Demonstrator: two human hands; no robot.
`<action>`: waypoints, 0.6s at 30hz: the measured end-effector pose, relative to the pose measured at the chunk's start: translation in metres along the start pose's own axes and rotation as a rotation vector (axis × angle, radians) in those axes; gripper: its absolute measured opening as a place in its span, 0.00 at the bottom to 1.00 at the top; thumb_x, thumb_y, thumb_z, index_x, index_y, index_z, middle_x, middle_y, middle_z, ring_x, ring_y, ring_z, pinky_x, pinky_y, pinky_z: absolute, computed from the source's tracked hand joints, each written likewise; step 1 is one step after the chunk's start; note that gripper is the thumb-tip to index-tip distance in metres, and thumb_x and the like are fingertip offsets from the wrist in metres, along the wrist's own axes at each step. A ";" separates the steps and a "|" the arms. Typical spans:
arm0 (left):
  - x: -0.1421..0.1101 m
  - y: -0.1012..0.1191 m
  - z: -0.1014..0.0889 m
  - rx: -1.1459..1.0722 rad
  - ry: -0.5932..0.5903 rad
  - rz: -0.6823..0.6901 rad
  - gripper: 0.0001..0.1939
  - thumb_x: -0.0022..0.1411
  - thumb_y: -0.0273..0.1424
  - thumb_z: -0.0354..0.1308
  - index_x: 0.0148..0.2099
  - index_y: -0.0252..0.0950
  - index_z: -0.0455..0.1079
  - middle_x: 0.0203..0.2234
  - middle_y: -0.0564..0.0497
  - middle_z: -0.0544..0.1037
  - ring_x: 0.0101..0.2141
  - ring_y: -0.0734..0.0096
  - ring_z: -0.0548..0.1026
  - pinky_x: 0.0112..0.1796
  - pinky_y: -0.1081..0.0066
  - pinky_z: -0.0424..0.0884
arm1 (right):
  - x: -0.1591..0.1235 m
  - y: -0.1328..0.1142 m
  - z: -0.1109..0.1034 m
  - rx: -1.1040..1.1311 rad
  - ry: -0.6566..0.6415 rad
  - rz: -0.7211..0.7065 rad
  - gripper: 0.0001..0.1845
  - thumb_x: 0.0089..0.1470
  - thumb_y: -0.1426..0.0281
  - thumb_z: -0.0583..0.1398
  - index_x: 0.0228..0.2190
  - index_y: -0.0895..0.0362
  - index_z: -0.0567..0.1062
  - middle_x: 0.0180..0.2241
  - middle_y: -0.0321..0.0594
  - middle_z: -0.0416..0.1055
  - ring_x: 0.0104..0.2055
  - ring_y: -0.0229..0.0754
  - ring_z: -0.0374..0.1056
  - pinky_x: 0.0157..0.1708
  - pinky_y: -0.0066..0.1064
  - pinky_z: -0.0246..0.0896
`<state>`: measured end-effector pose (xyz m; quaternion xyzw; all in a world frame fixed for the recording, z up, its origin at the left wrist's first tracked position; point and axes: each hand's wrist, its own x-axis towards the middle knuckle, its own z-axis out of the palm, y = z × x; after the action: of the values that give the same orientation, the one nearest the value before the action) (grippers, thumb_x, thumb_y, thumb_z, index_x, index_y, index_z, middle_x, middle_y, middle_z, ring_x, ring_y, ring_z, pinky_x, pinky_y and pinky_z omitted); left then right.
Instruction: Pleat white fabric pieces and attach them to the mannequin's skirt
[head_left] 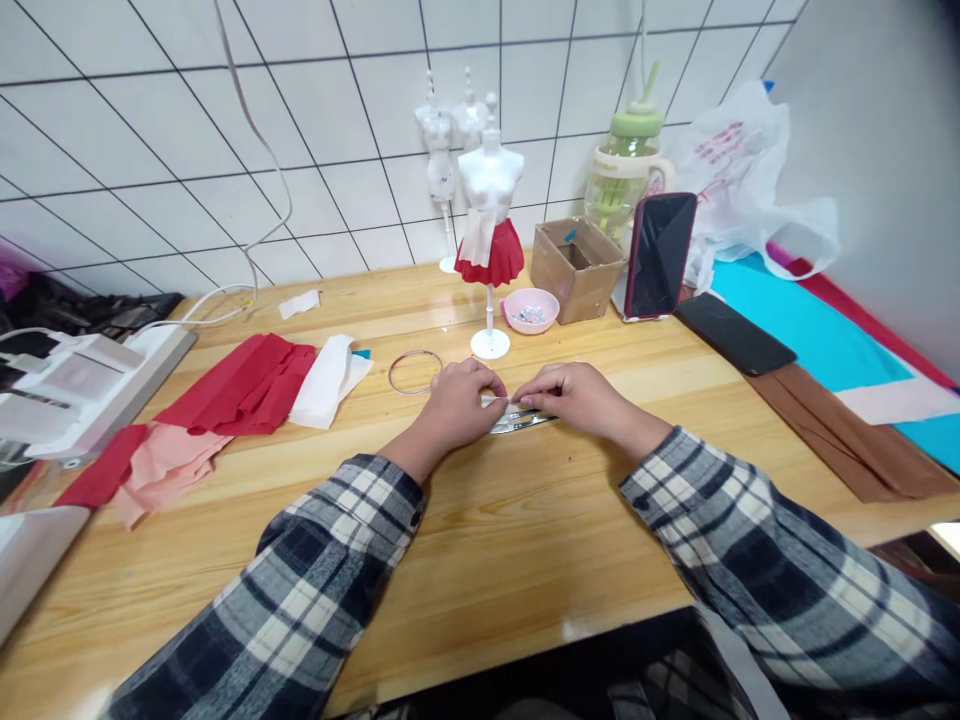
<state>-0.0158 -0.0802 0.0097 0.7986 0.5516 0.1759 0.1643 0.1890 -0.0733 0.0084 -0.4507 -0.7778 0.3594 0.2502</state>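
My left hand (463, 400) is closed in a pinch, thumb against fingers, at the middle of the table. Close to its right, my right hand (574, 395) pinches too, the fingertips nearly meeting. Something small and pale shows between them, too small to name. Just under the fingertips lies a narrow shiny metal tool (521, 420), partly covered by the hands. A thin ring (415, 390) rests by my left hand. Beyond the hands stands a small white dress form (491, 175) wearing a red pleated skirt (506, 255) with a white strip hanging over its front.
Behind stand a pink bowl (541, 298) of small beads, a cardboard box (592, 290), a propped phone (660, 255) and a green-lidded jug (626, 165). Red cloth (240, 385) and white cloth (326, 380) lie left, near a power strip (112, 390). Brown cloth (840, 430) lies right.
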 end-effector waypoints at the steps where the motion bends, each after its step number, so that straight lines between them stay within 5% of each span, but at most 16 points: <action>1: 0.000 0.000 0.001 -0.002 0.001 -0.013 0.08 0.56 0.36 0.58 0.35 0.41 0.76 0.38 0.49 0.75 0.44 0.56 0.70 0.46 0.56 0.64 | 0.000 0.000 0.001 0.004 0.008 0.000 0.07 0.54 0.70 0.64 0.35 0.52 0.84 0.34 0.36 0.81 0.37 0.39 0.74 0.37 0.27 0.64; 18: 0.000 -0.002 0.002 -0.011 0.008 -0.017 0.08 0.57 0.35 0.57 0.35 0.41 0.76 0.37 0.49 0.75 0.44 0.56 0.70 0.46 0.55 0.64 | 0.002 0.008 0.006 -0.108 0.035 -0.037 0.08 0.56 0.67 0.63 0.37 0.50 0.83 0.35 0.35 0.81 0.37 0.39 0.75 0.34 0.26 0.63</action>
<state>-0.0172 -0.0797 0.0072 0.7923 0.5579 0.1809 0.1680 0.1878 -0.0711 -0.0016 -0.4555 -0.7998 0.3041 0.2457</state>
